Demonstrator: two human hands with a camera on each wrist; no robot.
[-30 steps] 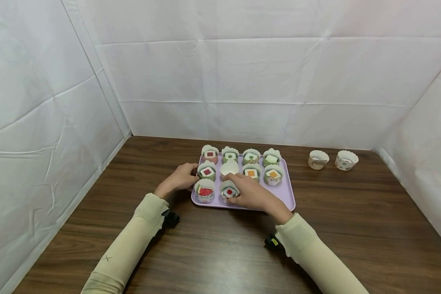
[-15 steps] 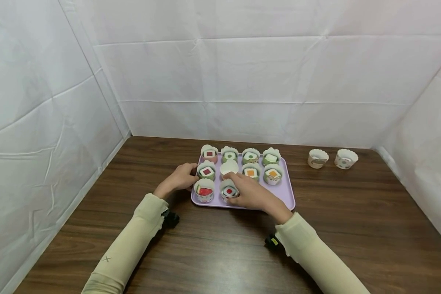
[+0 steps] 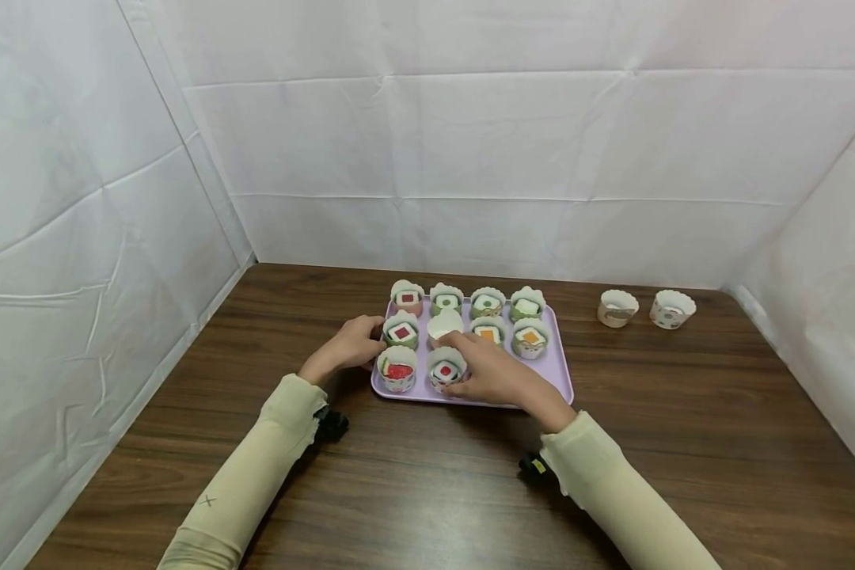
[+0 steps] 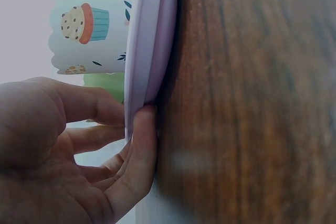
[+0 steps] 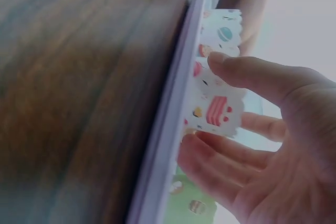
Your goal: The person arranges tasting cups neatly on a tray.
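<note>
A lilac tray (image 3: 557, 364) bears several scalloped paper baking cups in rows. My left hand (image 3: 351, 343) grips its left rim; in the left wrist view the thumb lies over the edge and a finger is under it. My right hand (image 3: 497, 370) stands around the right side of a front-row baking cup (image 3: 439, 384), which holds a white piece with a red centre. In the right wrist view, the thumb and fingers are spread on either side of this patterned cup (image 5: 215, 103), the palm apart from it. To its left sits a cup (image 3: 397, 383) with red filling.
Two more paper cups, a tan-marked one (image 3: 616, 315) and a dotted one (image 3: 670, 317), stand apart at the back right of the brown wooden table (image 3: 413, 491). White cloth (image 3: 499, 142) hangs behind and at both sides.
My right hand has shifted slightly right and its fingers have loosened, so more of the cup with the red-centred piece shows. The left hand stays at the tray's rim.
</note>
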